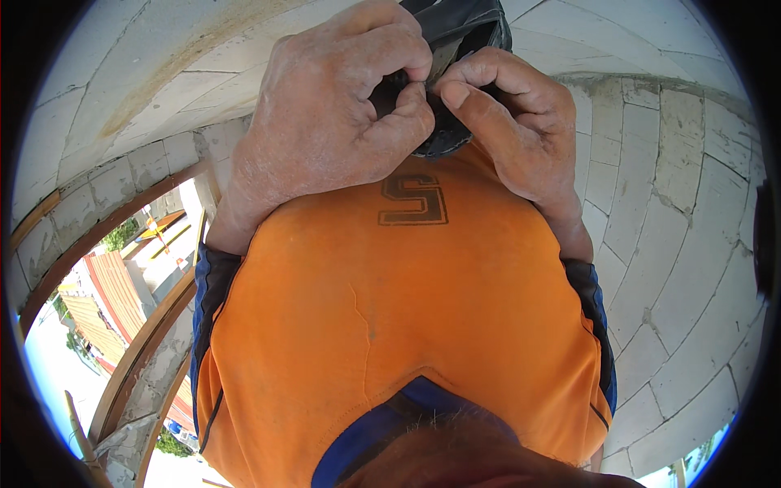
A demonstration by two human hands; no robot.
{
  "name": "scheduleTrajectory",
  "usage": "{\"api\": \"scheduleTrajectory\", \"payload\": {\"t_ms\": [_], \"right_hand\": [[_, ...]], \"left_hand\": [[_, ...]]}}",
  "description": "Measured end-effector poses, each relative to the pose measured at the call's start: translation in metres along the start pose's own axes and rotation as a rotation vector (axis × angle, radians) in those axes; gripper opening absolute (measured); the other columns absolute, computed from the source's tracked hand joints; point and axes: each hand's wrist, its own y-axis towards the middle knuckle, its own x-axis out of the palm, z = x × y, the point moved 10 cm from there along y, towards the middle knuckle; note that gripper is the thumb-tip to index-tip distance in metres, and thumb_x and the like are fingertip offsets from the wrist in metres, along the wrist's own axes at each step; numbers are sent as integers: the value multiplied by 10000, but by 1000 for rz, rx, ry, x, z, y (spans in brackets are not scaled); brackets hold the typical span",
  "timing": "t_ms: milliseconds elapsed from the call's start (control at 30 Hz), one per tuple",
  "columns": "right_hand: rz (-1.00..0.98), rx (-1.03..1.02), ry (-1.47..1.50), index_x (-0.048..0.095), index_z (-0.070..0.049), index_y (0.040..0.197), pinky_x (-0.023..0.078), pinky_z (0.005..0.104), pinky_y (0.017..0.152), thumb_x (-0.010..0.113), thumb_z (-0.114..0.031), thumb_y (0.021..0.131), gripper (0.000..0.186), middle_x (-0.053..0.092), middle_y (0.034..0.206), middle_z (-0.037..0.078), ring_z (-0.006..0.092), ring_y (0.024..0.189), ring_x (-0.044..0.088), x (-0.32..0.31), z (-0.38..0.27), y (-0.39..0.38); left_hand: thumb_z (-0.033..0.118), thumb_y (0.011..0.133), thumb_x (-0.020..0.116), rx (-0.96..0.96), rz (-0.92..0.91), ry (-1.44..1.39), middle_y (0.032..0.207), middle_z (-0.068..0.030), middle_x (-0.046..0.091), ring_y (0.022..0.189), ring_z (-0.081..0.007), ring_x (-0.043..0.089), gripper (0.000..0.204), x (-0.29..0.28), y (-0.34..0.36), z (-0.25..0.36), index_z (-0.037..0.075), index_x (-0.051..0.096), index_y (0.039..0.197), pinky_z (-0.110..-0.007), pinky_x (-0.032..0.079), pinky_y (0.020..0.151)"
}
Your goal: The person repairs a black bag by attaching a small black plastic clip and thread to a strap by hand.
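My left hand (350, 102) and my right hand (521, 114) are raised close together in front of my torso, both dusted with pale powder. The left thumb and forefinger are pinched together, their tips almost meeting the right ones. On the right, the thumb presses against the bent forefinger. Whatever small thing lies between these fingertips is hidden. A black, slightly shiny, pouch-like thing (443, 140) with a raised rim shows behind and between the hands; its kind is unclear. A thin greyish strip shows inside it, just above the fingertips.
An orange shirt (431, 301) with a dark printed mark covers my torso. Pale block walls (675, 187) with mortar joints curve around me. At the left, a wood-framed window opening (138, 325) shows red and tan roofs, greenery and bright light outside.
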Motion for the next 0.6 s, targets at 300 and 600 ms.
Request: {"api": "scheduleTrajectory", "payload": {"t_ms": [300, 600], "right_hand": [[-40, -99, -85, 759, -28, 961, 461, 220, 663, 774, -27, 872, 90, 663, 832, -3, 59, 735, 567, 5, -5, 7], [-39, -169, -197, 770, -51, 972, 479, 264, 641, 814, -56, 832, 146, 640, 777, 23, 111, 711, 585, 10, -13, 6]], "left_hand": [[-49, 740, 669, 105, 97, 30, 950, -91, 650, 716, -155, 588, 164, -2, -11, 4, 29, 635, 880, -258, 474, 634], [-10, 769, 723, 223, 120, -8, 960, -67, 666, 668, -205, 631, 163, -7, -23, -5, 54, 681, 913, -296, 517, 577]]}}
